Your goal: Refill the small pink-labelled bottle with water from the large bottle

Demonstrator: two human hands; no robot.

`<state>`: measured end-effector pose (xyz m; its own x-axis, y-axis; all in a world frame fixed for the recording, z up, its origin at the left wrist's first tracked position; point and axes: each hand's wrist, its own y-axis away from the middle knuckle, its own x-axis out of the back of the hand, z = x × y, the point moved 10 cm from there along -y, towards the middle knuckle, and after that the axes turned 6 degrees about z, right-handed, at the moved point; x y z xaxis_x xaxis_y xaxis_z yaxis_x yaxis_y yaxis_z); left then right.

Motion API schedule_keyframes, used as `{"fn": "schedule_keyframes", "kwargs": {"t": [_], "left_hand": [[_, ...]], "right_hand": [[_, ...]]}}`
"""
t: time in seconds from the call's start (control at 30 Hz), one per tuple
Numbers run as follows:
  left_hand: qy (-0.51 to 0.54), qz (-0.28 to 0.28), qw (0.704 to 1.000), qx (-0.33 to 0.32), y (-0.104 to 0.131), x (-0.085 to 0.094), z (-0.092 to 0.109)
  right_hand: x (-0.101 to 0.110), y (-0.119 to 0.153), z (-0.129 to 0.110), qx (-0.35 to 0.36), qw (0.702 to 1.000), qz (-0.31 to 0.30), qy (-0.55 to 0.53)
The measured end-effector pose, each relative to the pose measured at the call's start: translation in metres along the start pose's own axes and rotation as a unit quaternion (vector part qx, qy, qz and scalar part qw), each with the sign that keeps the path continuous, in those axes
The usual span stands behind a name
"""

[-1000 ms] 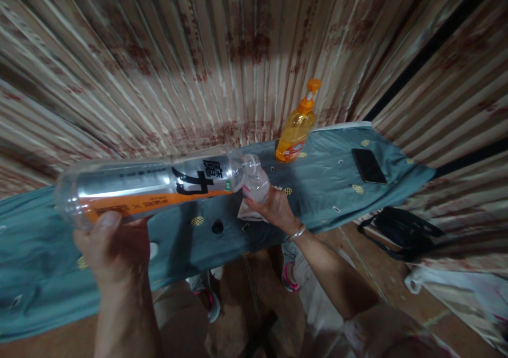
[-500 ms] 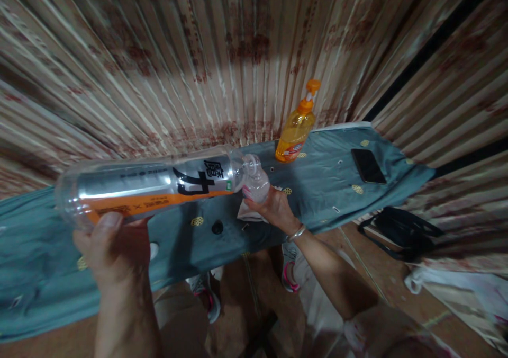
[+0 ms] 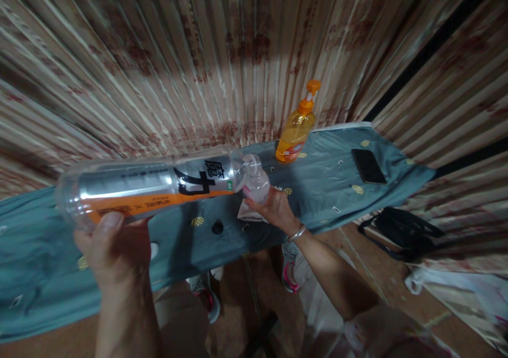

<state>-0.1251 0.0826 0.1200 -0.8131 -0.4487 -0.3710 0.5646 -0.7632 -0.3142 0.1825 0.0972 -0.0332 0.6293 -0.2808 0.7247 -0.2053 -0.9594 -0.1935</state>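
Note:
My left hand point(image 3: 119, 247) is closed around the base end of a large clear plastic bottle point(image 3: 159, 183) with a silver and orange label. That bottle lies nearly level in the air, its neck pointing right. In my right hand point(image 3: 275, 207) is a small clear plastic bottle point(image 3: 257, 180), held roughly upright with a slight tilt. The two bottle mouths meet or nearly meet; whether they touch I cannot tell. Below them on the teal cloth lie a small black cap point(image 3: 217, 227), a white round object point(image 3: 154, 250) and a pale folded cloth point(image 3: 252, 213) partly behind my right hand.
An orange pump bottle point(image 3: 296, 130) of yellow liquid stands at the back of the cloth-covered table point(image 3: 325, 188). A dark phone point(image 3: 369, 166) lies to its right. Pleated curtains point(image 3: 238, 56) hang close behind. A black bag point(image 3: 400, 231) rests beyond the table's right front edge.

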Motion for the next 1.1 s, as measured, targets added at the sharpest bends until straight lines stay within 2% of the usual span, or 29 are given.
{"fn": "schedule_keyframes", "kwargs": {"t": [0.57, 1.1], "left_hand": [[0.03, -0.025, 0.999, -0.019, -0.0025, -0.0039, 0.0021], [0.013, -0.02, 1.0, -0.011, -0.0009, -0.0041, 0.0013]], "right_hand": [[-0.0027, -0.0004, 0.0017, 0.002, 1.0, 0.004, 0.023], [0.0, -0.0003, 0.0, 0.007, 1.0, 0.01, 0.009]]}}
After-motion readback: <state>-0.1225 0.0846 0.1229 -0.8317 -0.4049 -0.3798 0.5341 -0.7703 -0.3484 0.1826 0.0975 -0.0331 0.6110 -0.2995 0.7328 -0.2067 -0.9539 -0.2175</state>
